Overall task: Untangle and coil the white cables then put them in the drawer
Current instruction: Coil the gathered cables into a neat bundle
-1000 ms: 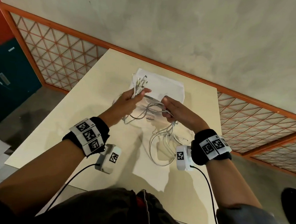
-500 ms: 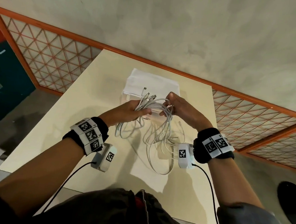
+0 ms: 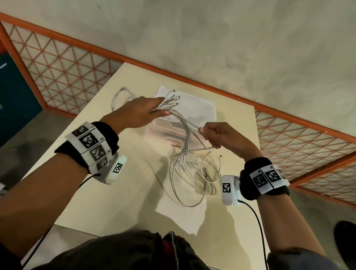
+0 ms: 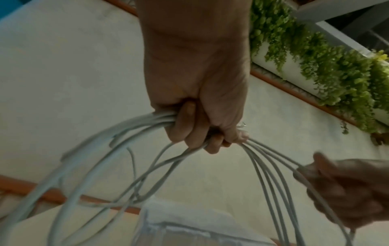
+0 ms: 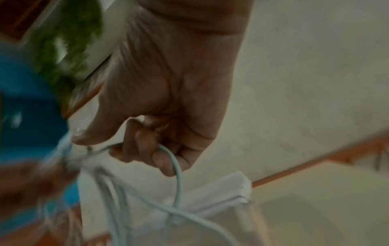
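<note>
Left hand [image 3: 141, 113]: raised over the counter's [image 3: 84, 156] far half, fingers curled round a bundle of white cables [image 3: 185, 139]. Plug ends [image 3: 173, 101] fan out past the fingertips; a loop [image 3: 118, 97] hangs off the hand's outer side, above the counter's far left edge. Left wrist view confirms several strands gripped in the fist [image 4: 197, 106], running out both sides.

Right hand [image 3: 220, 137]: raised over the counter's right half, well apart from the left. Thumb and curled fingers pinch one strand; right wrist view, though blurred, shows a single cable [image 5: 176, 168] passing through the fingers [image 5: 147, 149].

Cables: strands span between the two hands, then drop in loose tangled loops [image 3: 193, 177] onto the counter near its right edge, one free plug [image 3: 220, 156] hanging there.

Drawer [image 3: 165, 130]: clear box with white top at the counter's far edge, partly behind the hands; open or closed cannot be told.

White sheet [image 3: 178, 216]: lies flat near the counter's near edge, under the loops.
</note>
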### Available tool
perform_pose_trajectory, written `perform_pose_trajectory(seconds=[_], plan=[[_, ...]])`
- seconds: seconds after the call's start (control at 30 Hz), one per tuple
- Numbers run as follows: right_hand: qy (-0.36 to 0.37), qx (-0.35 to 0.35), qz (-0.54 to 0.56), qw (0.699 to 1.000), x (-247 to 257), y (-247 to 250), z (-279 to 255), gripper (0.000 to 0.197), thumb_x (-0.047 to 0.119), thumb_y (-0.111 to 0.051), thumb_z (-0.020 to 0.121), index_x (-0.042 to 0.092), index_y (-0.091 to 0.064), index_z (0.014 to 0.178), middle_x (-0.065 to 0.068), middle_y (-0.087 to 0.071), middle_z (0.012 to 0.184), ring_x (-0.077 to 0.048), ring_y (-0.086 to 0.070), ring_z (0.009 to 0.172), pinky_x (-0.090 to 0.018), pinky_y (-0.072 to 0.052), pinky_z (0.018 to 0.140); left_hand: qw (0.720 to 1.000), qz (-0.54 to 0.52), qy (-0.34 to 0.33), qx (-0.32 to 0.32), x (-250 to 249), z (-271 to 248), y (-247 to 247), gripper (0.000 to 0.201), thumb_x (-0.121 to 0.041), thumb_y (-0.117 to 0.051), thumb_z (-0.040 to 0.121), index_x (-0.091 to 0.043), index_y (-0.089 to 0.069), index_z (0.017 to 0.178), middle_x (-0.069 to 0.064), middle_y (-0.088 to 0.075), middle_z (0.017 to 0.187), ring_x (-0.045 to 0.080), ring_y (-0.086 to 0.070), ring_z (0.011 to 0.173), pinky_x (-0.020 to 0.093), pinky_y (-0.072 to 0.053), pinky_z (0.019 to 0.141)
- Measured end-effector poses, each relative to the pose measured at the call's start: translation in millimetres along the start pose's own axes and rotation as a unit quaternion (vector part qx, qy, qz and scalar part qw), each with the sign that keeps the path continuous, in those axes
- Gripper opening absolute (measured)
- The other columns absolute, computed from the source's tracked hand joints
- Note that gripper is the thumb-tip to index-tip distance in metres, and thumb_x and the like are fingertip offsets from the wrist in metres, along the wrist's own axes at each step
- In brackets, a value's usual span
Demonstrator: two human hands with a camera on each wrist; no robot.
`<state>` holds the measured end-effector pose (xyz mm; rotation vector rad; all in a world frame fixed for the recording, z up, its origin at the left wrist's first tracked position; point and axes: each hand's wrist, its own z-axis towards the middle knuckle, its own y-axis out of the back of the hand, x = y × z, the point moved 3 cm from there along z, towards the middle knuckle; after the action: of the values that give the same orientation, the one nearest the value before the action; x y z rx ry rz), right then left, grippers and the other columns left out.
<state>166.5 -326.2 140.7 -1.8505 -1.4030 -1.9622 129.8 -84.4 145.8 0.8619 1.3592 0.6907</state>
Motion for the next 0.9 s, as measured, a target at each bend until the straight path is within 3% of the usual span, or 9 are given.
perform_pose_trajectory(seconds=[0.2, 0.27, 0.33, 0.47, 0.53, 0.63, 0.73, 0.8, 0.9], plan=[[-0.047, -0.076, -0.149, 0.985, -35.2, 4.0, 11.5, 0.038, 0.038, -0.054, 0.094, 0.01, -0.057, 0.069, 0.005, -0.07, 0.073, -0.016, -0.064, 0.077, -0.032, -0.045, 0.074, 0.997, -0.045, -0.028, -0.052, -15.3, -5.9, 14.6, 0.045, -0.044, -0.046, 0.095, -0.02, -0.049, 0.133, 0.011, -0.065, 0.094, 0.03, -0.06, 0.089, 0.036, -0.044, 0.075], [-0.031, -0.106, -0.158, 0.981, -38.4, 6.3, 12.4, 0.036, 0.035, -0.051, 0.096, 0.006, -0.057, 0.074, 0.001, -0.07, 0.074, -0.01, -0.061, 0.071, -0.026, -0.041, 0.067, 0.991, -0.11, -0.046, -0.067, -21.2, -9.1, 18.6, 0.04, -0.04, -0.049, 0.095, -0.018, -0.054, 0.128, 0.015, -0.068, 0.098, 0.031, -0.062, 0.092, 0.038, -0.046, 0.081], [-0.003, -0.145, -0.186, 0.972, -34.8, 8.5, 13.7, 0.03, 0.026, -0.051, 0.097, 0.005, -0.053, 0.075, -0.009, -0.066, 0.072, -0.02, -0.058, 0.068, -0.022, -0.036, 0.061, 0.981, -0.157, -0.059, -0.094, -24.9, -11.4, 21.9, 0.038, -0.039, -0.05, 0.094, -0.018, -0.055, 0.126, 0.015, -0.069, 0.099, 0.031, -0.063, 0.094, 0.04, -0.047, 0.085], [0.046, -0.33, -0.152, 0.93, -19.0, 28.0, 9.7, 0.027, 0.017, -0.049, 0.097, 0.004, -0.046, 0.074, -0.014, -0.051, 0.063, -0.02, -0.042, 0.059, -0.021, -0.027, 0.05, 0.967, -0.17, -0.053, -0.18, -23.6, -9.3, 32.4, 0.038, -0.038, -0.052, 0.094, -0.015, -0.057, 0.124, 0.0, -0.064, 0.087, 0.019, -0.061, 0.085, 0.011, -0.042, 0.068], [0.041, -0.363, -0.097, 0.926, -10.9, 35.4, 7.8, 0.039, 0.029, -0.052, 0.096, 0.002, -0.049, 0.069, -0.01, -0.051, 0.058, -0.014, -0.041, 0.057, -0.017, -0.029, 0.052, 0.961, -0.161, -0.048, -0.22, -20.0, -8.0, 36.0, 0.038, -0.039, -0.052, 0.094, -0.015, -0.059, 0.122, 0.007, -0.068, 0.089, 0.024, -0.063, 0.084, 0.022, -0.045, 0.07], [0.031, -0.299, 0.061, 0.952, -6.6, 26.2, 6.2, 0.04, 0.032, -0.055, 0.093, 0.006, -0.057, 0.063, 0.004, -0.056, 0.054, -0.006, -0.055, 0.059, -0.016, -0.041, 0.065, 0.933, -0.217, -0.041, -0.286, -17.2, -4.5, 36.6, 0.038, -0.042, -0.05, 0.095, -0.012, -0.061, 0.115, 0.008, -0.066, 0.083, 0.026, -0.063, 0.076, 0.038, -0.05, 0.073], [0.019, -0.196, 0.121, 0.973, -15.6, 2.0, 4.6, 0.047, 0.04, -0.06, 0.088, 0.001, -0.05, 0.064, -0.006, -0.051, 0.056, -0.009, -0.053, 0.055, -0.023, -0.042, 0.062, 0.9, -0.269, -0.026, -0.342, -17.4, -0.3, 36.2, 0.039, -0.039, -0.049, 0.096, -0.007, -0.06, 0.115, -0.006, -0.058, 0.077, 0.008, -0.053, 0.066, 0.025, -0.044, 0.067], [-0.017, -0.135, 0.091, 0.987, -25.6, -11.4, 8.4, 0.04, 0.034, -0.059, 0.091, 0.0, -0.048, 0.073, -0.012, -0.04, 0.066, -0.008, -0.045, 0.054, -0.023, -0.032, 0.056, 0.89, -0.281, -0.025, -0.357, -19.1, 0.0, 36.6, 0.037, -0.035, -0.048, 0.097, -0.003, -0.06, 0.109, -0.012, -0.049, 0.068, 0.002, -0.047, 0.059, 0.017, -0.037, 0.059], [-0.045, -0.141, -0.067, 0.987, -38.6, -11.2, 19.5, 0.031, 0.026, -0.059, 0.092, 0.014, -0.04, 0.071, -0.006, -0.04, 0.064, -0.027, -0.044, 0.061, -0.024, -0.032, 0.058, 0.886, -0.296, -0.049, -0.354, -25.0, -4.5, 32.7, 0.023, -0.034, -0.049, 0.096, -0.013, -0.057, 0.098, -0.003, -0.049, 0.066, 0.014, -0.044, 0.062, 0.022, -0.035, 0.059]])
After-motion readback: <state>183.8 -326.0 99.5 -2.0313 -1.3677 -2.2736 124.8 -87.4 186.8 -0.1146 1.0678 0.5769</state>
